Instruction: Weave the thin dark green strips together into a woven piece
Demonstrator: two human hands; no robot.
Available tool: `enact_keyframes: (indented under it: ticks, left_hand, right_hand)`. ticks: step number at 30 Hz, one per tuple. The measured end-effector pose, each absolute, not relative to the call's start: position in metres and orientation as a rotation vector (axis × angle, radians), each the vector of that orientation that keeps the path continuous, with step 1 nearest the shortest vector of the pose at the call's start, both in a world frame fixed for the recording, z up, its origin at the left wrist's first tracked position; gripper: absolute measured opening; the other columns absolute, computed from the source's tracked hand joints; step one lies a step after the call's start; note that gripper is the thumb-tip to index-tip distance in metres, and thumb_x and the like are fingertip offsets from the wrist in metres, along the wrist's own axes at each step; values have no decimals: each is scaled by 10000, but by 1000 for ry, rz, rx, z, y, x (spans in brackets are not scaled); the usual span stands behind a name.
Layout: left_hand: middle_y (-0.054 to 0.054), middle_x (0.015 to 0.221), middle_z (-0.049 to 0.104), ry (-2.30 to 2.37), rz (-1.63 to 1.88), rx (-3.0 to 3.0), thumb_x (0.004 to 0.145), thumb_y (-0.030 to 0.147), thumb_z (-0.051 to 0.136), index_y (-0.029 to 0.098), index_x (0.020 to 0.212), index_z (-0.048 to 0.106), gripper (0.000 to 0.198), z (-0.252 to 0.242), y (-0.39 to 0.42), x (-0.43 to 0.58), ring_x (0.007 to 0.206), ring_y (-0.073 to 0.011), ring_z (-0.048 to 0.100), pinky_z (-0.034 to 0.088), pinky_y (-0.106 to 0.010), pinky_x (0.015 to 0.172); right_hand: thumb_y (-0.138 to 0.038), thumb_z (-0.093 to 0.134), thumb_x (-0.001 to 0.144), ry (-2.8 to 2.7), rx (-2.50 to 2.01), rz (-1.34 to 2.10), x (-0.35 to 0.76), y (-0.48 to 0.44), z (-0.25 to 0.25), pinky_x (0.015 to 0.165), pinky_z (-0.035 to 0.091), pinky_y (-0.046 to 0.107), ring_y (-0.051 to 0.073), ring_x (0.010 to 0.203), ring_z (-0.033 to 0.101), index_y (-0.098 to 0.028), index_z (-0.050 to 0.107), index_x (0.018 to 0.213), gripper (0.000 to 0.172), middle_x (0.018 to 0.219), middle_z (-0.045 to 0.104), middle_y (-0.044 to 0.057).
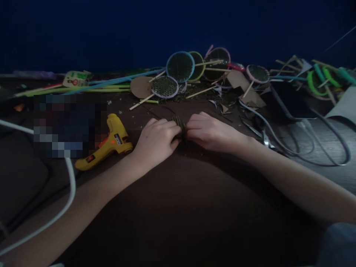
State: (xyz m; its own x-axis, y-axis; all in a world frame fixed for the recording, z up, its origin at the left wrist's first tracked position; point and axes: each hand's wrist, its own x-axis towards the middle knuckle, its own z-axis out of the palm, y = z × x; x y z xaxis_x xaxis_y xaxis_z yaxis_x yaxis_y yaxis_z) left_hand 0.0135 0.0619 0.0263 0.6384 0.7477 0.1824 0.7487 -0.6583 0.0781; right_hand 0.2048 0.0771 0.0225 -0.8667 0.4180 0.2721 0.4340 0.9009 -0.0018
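Note:
My left hand [159, 136] and my right hand [210, 130] meet over the dark table, their fingers curled and nearly touching. Between them is a small bundle of thin dark green strips [178, 120], like grass stems or narrow leaf strips. Both hands appear closed on it, and most of it is hidden by the fingers. Beside my left wrist lies a yellow glue gun [114, 139] with a small red light lit. Scissors [263, 135] rest just beyond my right forearm.
Along the back lie round frames on sticks, among them a blue ring [180, 53] and a lilac one [165, 87] with woven green filling. Cardboard pieces [140, 87] and green scraps surround them. A phone [292, 100] with a cable sits right. A white cable [72, 181] crosses the left.

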Motion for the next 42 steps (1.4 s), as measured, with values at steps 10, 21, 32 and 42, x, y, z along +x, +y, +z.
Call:
enact_keyframes:
  ticks: [10,21,32,42]
  left_hand:
    - [-26,827,656,-1409,-349,-2952,811,218,558,188,798,630,78,28,66,12,844,-214,586,385,-339,728]
    - [-44,897,613,-1594,-614,-2928,793,182,567,159,833,589,51,22,70,8,893,-211,552,405,-354,802]
    - [-54,942,595,-1702,-495,-2912,777,241,625,164,906,597,153,20,68,10,954,-241,516,406,-384,838]
    - [-57,934,607,-1695,-496,-2922,789,237,625,160,922,618,154,20,68,10,945,-245,513,404,-385,829]
  right_hand:
    - [-174,495,852,-2595,-751,253,209,82,17,735,421,334,183,817,541,-160,640,771,167,809,640,69]
    - [-215,569,798,-2302,-1085,213,212,83,14,785,376,413,228,888,482,-188,611,748,71,906,590,72]
    - [-212,584,776,-2394,-1094,286,206,78,6,801,342,414,242,956,451,-193,616,818,56,987,561,79]
    - [-202,580,778,-2383,-1102,329,206,78,7,793,340,397,238,965,452,-188,611,803,42,989,568,76]
